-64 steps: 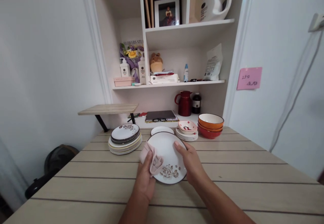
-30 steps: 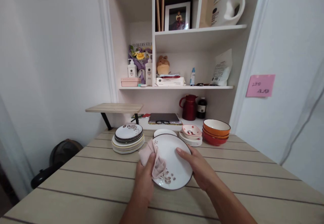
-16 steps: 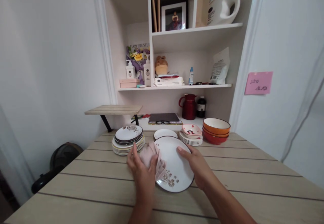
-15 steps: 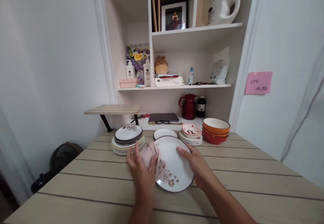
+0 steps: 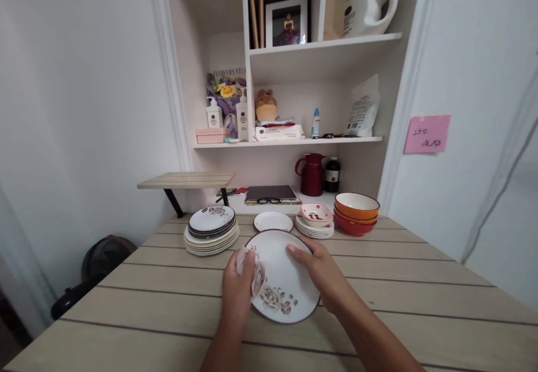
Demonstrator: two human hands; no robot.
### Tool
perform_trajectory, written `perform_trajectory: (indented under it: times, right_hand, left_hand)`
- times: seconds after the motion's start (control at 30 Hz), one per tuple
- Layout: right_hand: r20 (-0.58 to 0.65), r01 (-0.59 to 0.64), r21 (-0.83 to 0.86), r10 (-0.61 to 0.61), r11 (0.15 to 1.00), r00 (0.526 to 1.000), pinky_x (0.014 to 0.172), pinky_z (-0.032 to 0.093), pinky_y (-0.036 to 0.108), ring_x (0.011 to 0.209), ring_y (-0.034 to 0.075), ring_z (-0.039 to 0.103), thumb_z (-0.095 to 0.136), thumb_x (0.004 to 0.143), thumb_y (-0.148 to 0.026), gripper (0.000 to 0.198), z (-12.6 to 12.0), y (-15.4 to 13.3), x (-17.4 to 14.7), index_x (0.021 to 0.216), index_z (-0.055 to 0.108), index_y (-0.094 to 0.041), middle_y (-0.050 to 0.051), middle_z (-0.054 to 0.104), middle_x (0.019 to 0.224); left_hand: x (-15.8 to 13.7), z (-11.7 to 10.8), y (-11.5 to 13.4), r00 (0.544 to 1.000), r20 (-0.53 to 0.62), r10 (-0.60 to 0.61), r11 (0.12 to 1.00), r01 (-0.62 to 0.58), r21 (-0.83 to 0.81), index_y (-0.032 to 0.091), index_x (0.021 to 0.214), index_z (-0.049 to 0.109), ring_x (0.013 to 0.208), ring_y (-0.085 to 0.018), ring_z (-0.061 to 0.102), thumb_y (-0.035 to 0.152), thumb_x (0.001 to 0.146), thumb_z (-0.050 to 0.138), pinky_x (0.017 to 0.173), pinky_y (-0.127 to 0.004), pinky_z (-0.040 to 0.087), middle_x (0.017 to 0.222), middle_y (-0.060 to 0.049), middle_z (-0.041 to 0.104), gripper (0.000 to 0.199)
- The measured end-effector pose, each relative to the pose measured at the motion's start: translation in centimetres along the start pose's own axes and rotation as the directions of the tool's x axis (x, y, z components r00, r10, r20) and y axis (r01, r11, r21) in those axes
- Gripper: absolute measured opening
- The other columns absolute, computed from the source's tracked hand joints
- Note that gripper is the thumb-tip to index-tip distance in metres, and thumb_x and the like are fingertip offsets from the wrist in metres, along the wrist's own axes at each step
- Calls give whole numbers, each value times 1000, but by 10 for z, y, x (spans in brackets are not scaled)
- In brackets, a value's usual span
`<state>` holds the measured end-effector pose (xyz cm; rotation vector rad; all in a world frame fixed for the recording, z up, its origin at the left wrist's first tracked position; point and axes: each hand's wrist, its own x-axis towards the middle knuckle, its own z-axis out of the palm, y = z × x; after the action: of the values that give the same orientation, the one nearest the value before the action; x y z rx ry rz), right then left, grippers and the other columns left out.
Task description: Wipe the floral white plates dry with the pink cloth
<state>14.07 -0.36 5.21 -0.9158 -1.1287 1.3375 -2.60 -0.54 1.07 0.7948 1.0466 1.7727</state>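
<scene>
- Fingers of the left hand (image 5: 237, 282), spread half a second ago, have closed, bunching one pink cloth (image 5: 259, 278) at the flowered plate's left rim; that edge now looks pinched through fabric.
- Right hand (image 5: 321, 271) holds the opposite rim, thumb on top; this one flowered plate (image 5: 282, 282) sits between both grips.
- Just beyond the grip: one smaller plate (image 5: 273, 222).
- Beyond, left: one plate stack (image 5: 210, 237), too tight to count surely.
- Beyond, right: one panda-print dish (image 5: 316, 214) atop about five saucers (image 5: 314, 232).
- Farther right: at least three bowls (image 5: 356, 213), nested.
</scene>
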Motion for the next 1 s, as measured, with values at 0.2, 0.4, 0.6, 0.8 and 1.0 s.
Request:
perform_trajectory:
  times: [0.2, 0.4, 0.6, 0.8, 1.0]
  right_hand:
    - [-60, 20, 60, -17, 998, 998, 61, 51, 33, 66, 23, 68, 71, 70, -36, 44, 3, 4, 2, 109, 68, -14, 7, 75, 80]
    - [-168, 63, 107, -44, 992, 985, 63, 52, 34, 70, 25, 69, 73, 69, -39, 45, 7, 9, 3, 106, 68, -13, 8, 76, 84]
    - [-243, 115, 176, -70, 978, 968, 66, 54, 35, 74, 26, 70, 75, 68, -40, 50, 8, 12, 3, 111, 66, -15, 9, 76, 90]
    - [-314, 125, 232, -48, 965, 948, 68, 56, 36, 75, 25, 70, 75, 67, -40, 56, 10, 18, 6, 117, 65, -17, 8, 76, 93]
    - [-369, 156, 275, -46, 949, 928, 72, 57, 37, 80, 26, 71, 77, 66, -41, 63, 11, 22, 8, 123, 61, -18, 8, 76, 100]
  left_hand:
    - [6, -1, -9, 991, 106, -82, 995, 75, 64, 14, 101, 68, 82, -21, 69, 46, 64, 79, 72, -28, 55, 91, -9, 74, 50]
    - [-2, 6, -9, 971, 175, -162, 984, 173, -52, 14, 109, 65, 81, -22, 70, 48, 71, 74, 72, -31, 56, 90, -11, 74, 52]
    - [-10, 14, -12, 961, 159, -228, 954, 253, -160, 16, 113, 64, 83, -23, 71, 42, 69, 77, 73, -33, 57, 93, -11, 75, 53]
    - [-13, 17, -14, 947, 169, -272, 929, 304, -211, 16, 113, 64, 88, -26, 71, 40, 69, 78, 76, -35, 58, 102, -14, 74, 52]
    - [-16, 21, -14, 941, 208, -266, 904, 319, -285, 15, 113, 65, 97, -26, 69, 35, 70, 78, 82, -35, 57, 108, -15, 72, 49]
